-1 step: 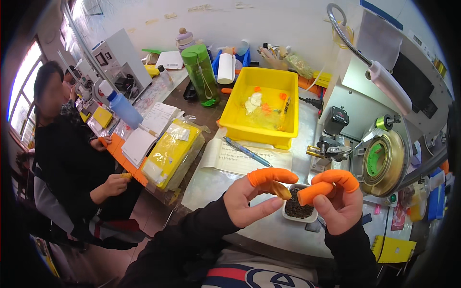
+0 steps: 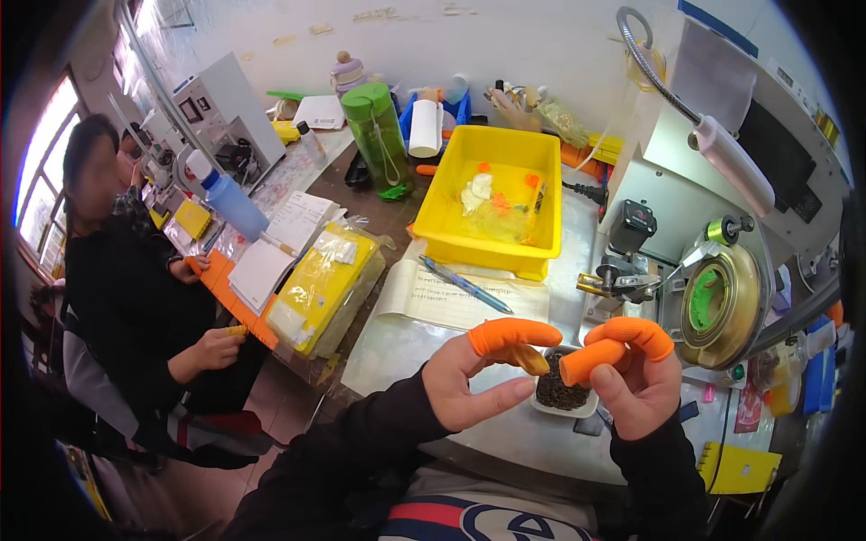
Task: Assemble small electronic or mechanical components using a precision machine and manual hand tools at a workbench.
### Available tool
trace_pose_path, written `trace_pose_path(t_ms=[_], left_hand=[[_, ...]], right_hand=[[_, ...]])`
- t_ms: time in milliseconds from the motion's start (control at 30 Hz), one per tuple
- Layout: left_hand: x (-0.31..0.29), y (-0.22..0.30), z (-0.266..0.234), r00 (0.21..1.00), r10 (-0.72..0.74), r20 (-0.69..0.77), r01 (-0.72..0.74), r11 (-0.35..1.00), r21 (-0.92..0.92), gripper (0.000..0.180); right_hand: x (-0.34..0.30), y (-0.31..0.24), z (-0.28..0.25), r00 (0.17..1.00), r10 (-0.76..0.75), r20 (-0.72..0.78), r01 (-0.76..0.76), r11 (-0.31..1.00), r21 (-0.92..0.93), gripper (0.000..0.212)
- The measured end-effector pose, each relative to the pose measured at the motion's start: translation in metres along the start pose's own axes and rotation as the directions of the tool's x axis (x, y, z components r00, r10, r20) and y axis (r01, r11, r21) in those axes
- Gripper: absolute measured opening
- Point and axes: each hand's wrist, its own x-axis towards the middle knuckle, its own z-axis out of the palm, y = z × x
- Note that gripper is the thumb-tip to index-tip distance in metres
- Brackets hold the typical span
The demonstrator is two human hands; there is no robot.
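Part: small amber ring (image 2: 530, 359), pinched at your left fingertips above the dish.
Left hand (image 2: 474, 383): your orange-capped finger and thumb grip the ring.
Right hand (image 2: 631, 379): curled, capped fingers beside the ring, holding nothing visible.
Dish (image 2: 564, 397): white, filled with dark bits, between your hands.
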Motion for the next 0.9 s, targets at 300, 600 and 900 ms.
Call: trace_pose_path(t_ms=[300,600,900], left_hand=[[-0.01,-0.004,-0.002,0.98,0.197,-0.023,-0.172,0.905,0.389,0.036],[-0.006,-0.016,0.004,0.999,0.036,-0.017,-0.034,0.994,0.104,0.047],[-0.005,-0.028,0.01,0.993,0.122,-0.009,-0.121,0.992,0.03,0.062]], right_hand=[[-0.007,0.006,0.012,0.997,0.05,0.056,-0.047,0.997,-0.066,0.025],[-0.009,0.005,0.018,0.973,-0.061,0.222,0.114,0.965,-0.238,0.03],[-0.01,0.013,0.017,0.949,0.094,0.302,-0.015,0.967,-0.256,0.038]])
